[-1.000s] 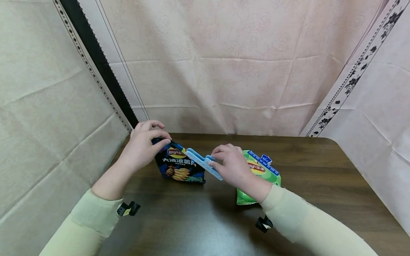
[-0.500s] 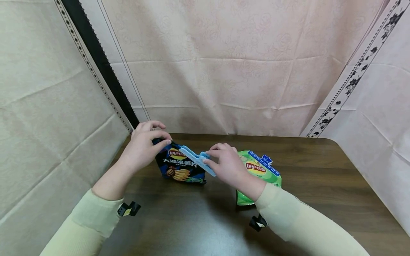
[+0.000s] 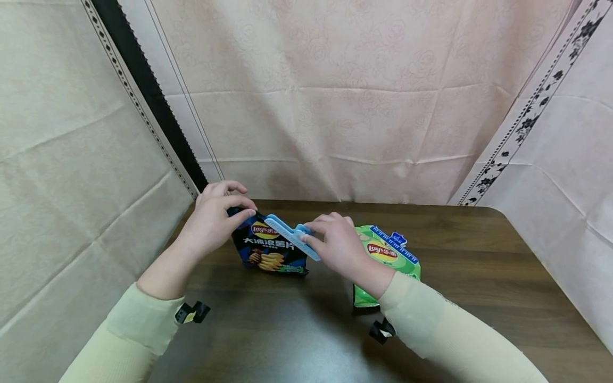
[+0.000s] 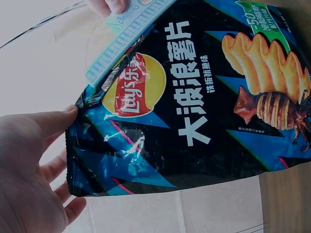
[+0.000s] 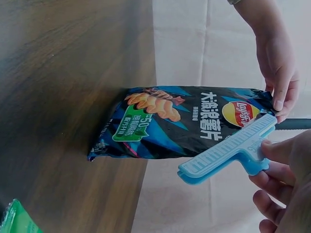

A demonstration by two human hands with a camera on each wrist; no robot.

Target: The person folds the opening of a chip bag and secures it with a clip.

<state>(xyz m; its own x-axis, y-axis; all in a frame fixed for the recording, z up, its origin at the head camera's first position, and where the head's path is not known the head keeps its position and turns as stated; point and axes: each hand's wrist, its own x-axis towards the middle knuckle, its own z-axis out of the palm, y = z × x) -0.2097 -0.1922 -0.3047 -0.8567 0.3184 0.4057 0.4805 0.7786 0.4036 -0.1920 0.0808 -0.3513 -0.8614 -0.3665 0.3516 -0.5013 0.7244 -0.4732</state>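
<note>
A black and blue bag of Lay's chips (image 3: 270,250) stands on the wooden table. My left hand (image 3: 215,218) pinches its upper left corner between thumb and fingers. With thumb and fingers my right hand (image 3: 340,244) grips a light blue bag clip (image 3: 292,236). The clip lies slantwise along the bag's upper right edge, its far end close to the printed logo. In the left wrist view the clip (image 4: 129,41) runs beside the bag's folded top edge. Whether its jaws pinch the bag cannot be told.
A green bag of Lay's chips (image 3: 383,255) with a blue clip (image 3: 395,243) along its top stands to the right, partly behind the right forearm. Pale cloth curtains (image 3: 335,106) rise behind and at both sides of the table (image 3: 258,330).
My right hand has moved left with the clip, bringing it further over the black bag's upper edge. The left hand and the bag have hardly moved.
</note>
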